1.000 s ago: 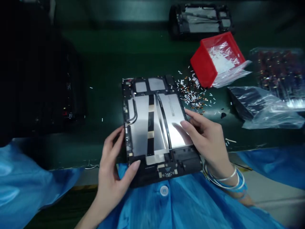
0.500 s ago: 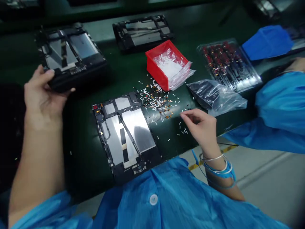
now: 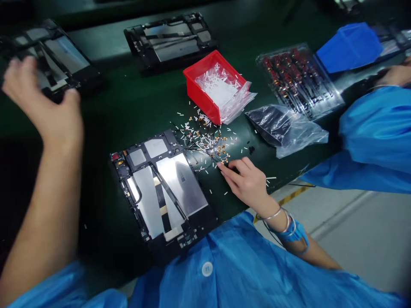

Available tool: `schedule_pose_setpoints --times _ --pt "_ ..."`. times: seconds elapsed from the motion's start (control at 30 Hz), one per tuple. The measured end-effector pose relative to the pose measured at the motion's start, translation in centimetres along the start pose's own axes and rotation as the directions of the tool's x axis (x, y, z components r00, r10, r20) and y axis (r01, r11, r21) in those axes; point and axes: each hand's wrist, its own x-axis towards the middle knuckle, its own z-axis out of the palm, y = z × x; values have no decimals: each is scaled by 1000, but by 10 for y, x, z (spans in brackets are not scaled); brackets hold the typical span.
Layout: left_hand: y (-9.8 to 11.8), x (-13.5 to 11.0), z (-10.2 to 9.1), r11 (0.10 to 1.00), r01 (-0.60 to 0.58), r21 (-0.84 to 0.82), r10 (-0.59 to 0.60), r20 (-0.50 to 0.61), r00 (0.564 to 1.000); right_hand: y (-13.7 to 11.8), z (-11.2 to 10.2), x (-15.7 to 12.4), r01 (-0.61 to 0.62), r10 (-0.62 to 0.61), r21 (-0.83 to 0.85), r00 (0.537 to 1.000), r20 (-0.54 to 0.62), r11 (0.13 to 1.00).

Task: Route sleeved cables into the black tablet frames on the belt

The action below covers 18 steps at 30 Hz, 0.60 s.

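Observation:
My left hand (image 3: pixel 48 102), slightly blurred, has its fingers spread at the near edge of an opened tablet (image 3: pixel 64 64) at the upper left. That tablet seems to lie on a dark stack. My right hand (image 3: pixel 245 182) has thumb and index finger close together at the edge of a pile of thin cables with gold connectors (image 3: pixel 221 149); what the fingertips pinch, if anything, is too small to make out. Another opened tablet (image 3: pixel 163 192) lies directly before me, its silver battery and black flat cables exposed. Small white strips (image 3: pixel 205 139) are scattered among the cables.
Behind the pile stands a red bin (image 3: pixel 201 98) of white strips. To its right are a plastic bag (image 3: pixel 285 128), a clear tray (image 3: pixel 334 100) of parts and a blue bin (image 3: pixel 349 47). A third tablet (image 3: pixel 173 40) lies at the back. A co-worker's sleeve (image 3: pixel 375 132) reaches in at right.
My left hand has opened from the tablet at the upper left, which now sits farther left in view. My right hand has moved left to the cable pile. The whole view has shifted somewhat.

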Motion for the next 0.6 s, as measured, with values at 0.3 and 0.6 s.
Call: schedule_pose_setpoints --times 0.3,0.6 --pt "267 -42 -89 716 -342 -609 662 436 609 11 -10 -27 25 -25 50 1000 -2 998" --pt "282 -44 -68 817 -345 -463 577 631 519 25 -11 -36 -5 8 147 1000 -20 989"
